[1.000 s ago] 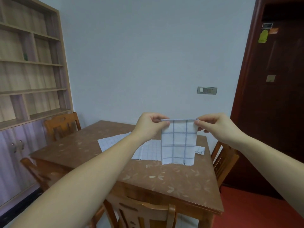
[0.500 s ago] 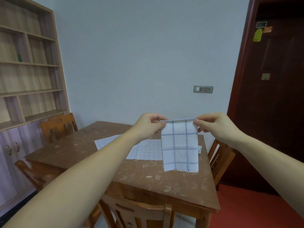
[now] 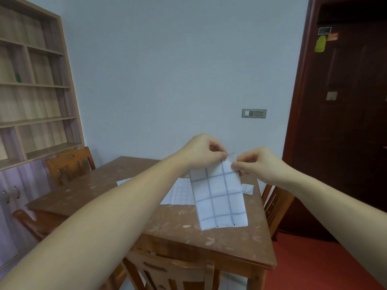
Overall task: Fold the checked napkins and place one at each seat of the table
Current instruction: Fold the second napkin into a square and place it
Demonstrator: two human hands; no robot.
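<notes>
A white napkin with blue checks (image 3: 218, 197) hangs folded into a long strip above the wooden table (image 3: 88, 197). My left hand (image 3: 201, 151) pinches its top left corner. My right hand (image 3: 257, 164) pinches the top right corner, and the two hands are close together. The strip tilts slightly, its lower end hanging toward the right. More checked napkins (image 3: 178, 191) lie flat on the table behind it, partly hidden by my left arm.
A small white tag-like item (image 3: 247, 188) lies near the table's right edge. Wooden chairs stand at the near side (image 3: 167, 271), the left (image 3: 69, 162) and the right (image 3: 274, 204). A bookshelf (image 3: 35, 97) lines the left wall; a dark door (image 3: 345, 122) is at right.
My hands have drawn together at the napkin's top edge, narrowing the gap between them. The napkin now hangs slanted rather than straight down.
</notes>
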